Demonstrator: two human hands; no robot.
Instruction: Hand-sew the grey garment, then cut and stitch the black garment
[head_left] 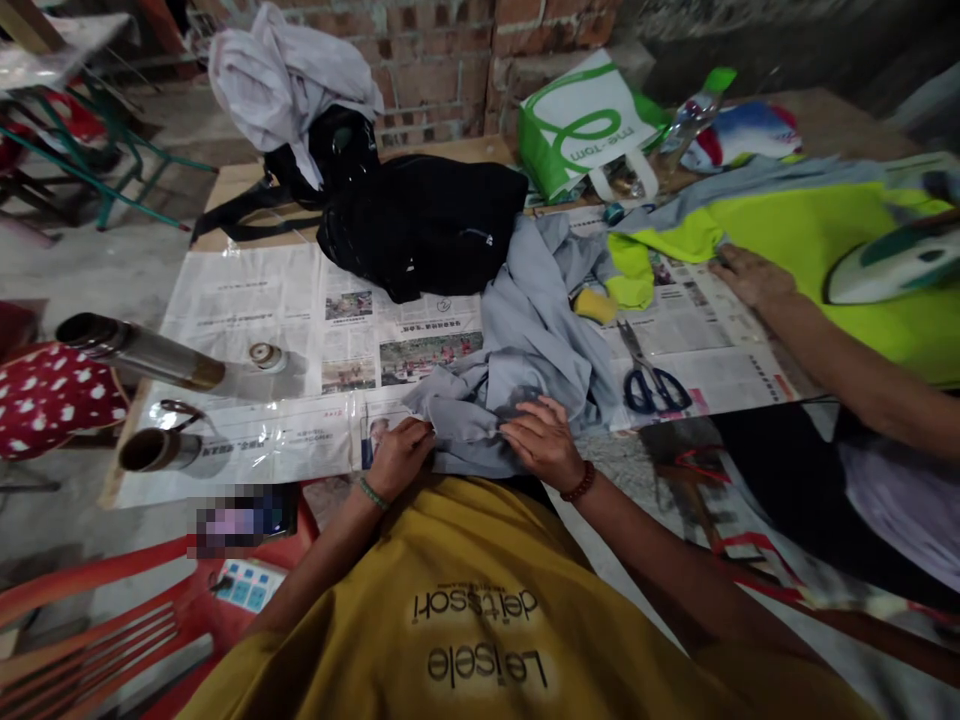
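Head view: two hands, left hand (403, 452) and right hand (547, 442), pinch one gray cloth (551, 290) lying on newspaper (247, 290). Beside it are one pair of scissors (643, 367); beyond, one green-white bag (592, 100). One yellow shirt (480, 560) reads "Leisele".

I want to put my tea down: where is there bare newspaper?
The newspaper shows bare between the brown mug and the left hand, and behind the flask, left of the black bag. A smaller patch lies between the scissors and the co-worker's forearm. The grey cloth crowds the middle, up to the black bag.
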